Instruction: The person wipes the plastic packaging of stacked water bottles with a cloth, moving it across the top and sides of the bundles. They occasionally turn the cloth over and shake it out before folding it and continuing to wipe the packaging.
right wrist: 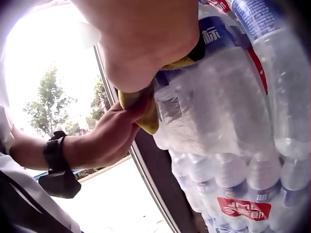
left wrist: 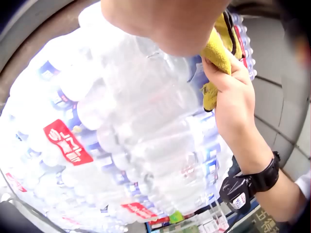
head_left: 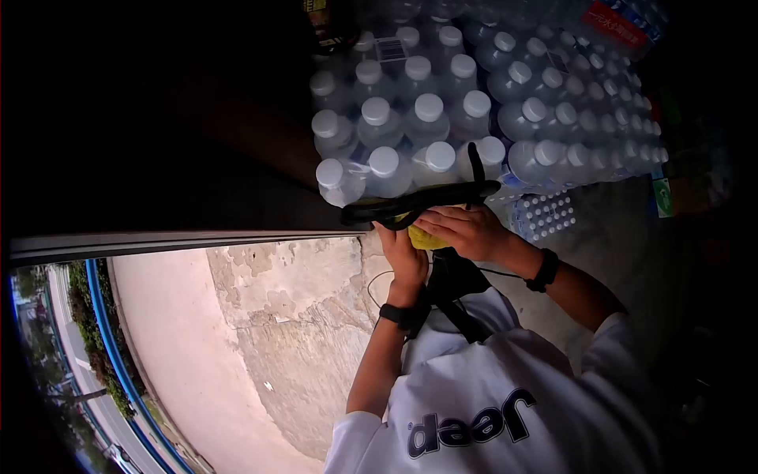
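**Both hands on a yellow cloth**

We grip the yellow cloth [head_left: 427, 238] with 2 hands, left hand [head_left: 400, 254] and right hand [head_left: 466, 231] curled around it, just below the shrink-wrapped water bottles [head_left: 426, 134]. The bunched cloth's long axis runs from hand to hand. A black strap [head_left: 410, 204] lies above our fingers.

white shirt [head_left: 474, 411]: "Jeep", upside down | red bottle-pack labels [left wrist: 67, 142]: characters unreadable
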`<state>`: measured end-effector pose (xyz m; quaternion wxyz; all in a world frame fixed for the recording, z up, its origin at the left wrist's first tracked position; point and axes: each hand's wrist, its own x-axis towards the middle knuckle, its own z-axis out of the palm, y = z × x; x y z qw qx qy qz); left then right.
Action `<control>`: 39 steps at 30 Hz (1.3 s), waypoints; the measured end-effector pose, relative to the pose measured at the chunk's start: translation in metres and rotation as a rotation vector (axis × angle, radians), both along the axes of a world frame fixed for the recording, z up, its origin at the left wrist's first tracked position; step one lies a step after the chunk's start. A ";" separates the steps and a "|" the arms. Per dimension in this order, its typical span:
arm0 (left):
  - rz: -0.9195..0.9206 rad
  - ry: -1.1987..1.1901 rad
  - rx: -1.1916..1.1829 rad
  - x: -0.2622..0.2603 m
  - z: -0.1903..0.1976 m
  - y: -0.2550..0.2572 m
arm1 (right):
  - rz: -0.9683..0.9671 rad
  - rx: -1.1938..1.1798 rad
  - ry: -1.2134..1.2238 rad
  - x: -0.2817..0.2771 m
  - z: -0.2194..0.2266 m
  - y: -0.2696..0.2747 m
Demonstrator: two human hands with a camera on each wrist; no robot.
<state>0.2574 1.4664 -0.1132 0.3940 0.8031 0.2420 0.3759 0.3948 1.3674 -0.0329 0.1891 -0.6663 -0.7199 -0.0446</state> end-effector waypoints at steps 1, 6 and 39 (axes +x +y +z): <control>-0.100 0.056 -0.124 -0.009 -0.013 -0.003 | -0.023 -0.022 0.075 -0.004 -0.019 -0.011; -0.140 -0.167 0.031 -0.004 0.085 -0.005 | -0.113 0.095 -0.016 -0.015 0.049 -0.001; -0.647 0.299 0.898 0.075 0.201 0.025 | -0.495 0.824 0.858 -0.024 0.019 0.008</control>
